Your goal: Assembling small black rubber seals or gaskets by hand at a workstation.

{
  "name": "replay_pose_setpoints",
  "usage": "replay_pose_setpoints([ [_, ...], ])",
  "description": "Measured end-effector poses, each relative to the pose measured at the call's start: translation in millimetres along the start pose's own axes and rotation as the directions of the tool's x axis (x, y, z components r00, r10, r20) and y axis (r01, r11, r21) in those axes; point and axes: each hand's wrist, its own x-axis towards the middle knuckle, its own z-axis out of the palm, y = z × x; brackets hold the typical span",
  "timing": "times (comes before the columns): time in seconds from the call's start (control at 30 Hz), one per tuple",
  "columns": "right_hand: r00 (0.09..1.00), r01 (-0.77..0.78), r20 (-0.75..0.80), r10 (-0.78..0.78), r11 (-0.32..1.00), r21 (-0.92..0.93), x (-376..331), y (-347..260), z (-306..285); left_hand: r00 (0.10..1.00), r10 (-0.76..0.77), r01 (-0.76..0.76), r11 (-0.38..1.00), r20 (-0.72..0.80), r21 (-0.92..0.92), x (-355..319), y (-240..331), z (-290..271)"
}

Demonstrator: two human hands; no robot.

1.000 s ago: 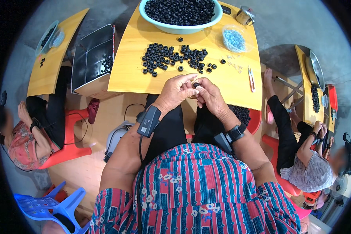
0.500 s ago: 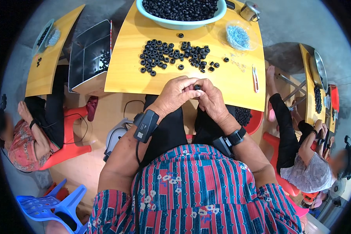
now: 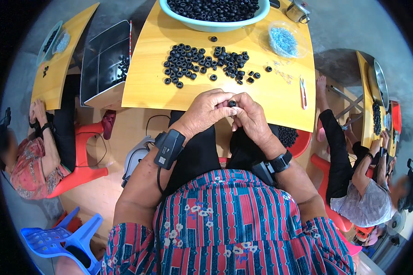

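Note:
Both my hands meet just off the table's near edge, around one small black ring-shaped part point(image 3: 232, 104). My left hand point(image 3: 205, 111) pinches it from the left with thumb and fingers. From the other side my right hand point(image 3: 251, 117) closes on the same part, fingertips bent in. Whether the fingers also hold a smaller piece is hidden. Beyond the hands, a loose spread of similar black ring-shaped parts point(image 3: 183, 64) lies on the yellow table point(image 3: 144, 91). A round clear tub point(image 3: 284, 41) holds small clear bluish pieces, with several more scattered beside it. Small snips point(image 3: 303, 94) lie at the right.
A pale blue basin point(image 3: 215, 26) full of black parts stands at the table's far side, beside a metal mug point(image 3: 298, 11). Left of the table is a black-lined box point(image 3: 103, 68); a red basin point(image 3: 303, 144) sits under its right side. Other people sit left and right.
My hands stay together on the black part, with only a slight shift of the fingers. The view has moved a little. At the left, another person's hands have come up to their table edge.

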Motion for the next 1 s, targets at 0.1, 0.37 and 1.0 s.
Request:
replay_pose_setpoints([
  [0.1, 0.999, -0.033, 0.008, 0.033, 0.999, 0.001, -2, -3, 2, 1.0, 0.018, -0.019, 1.0, -0.023, -0.008, -4, -1, 1],
  [0.37, 0.999, 0.033, 0.003, -0.033, 0.999, 0.039, 2, 9, 3, 0.998, -0.019, 0.018, 1.0, -0.054, -0.003, -3, -4, 5],
  [1.0, 0.927, 0.22, -0.318, -0.196, 0.975, 0.04, -47, -20, -46, 0.995, -0.09, 0.087, 0.994, -0.047, -0.065, 13, -46, 3],
])
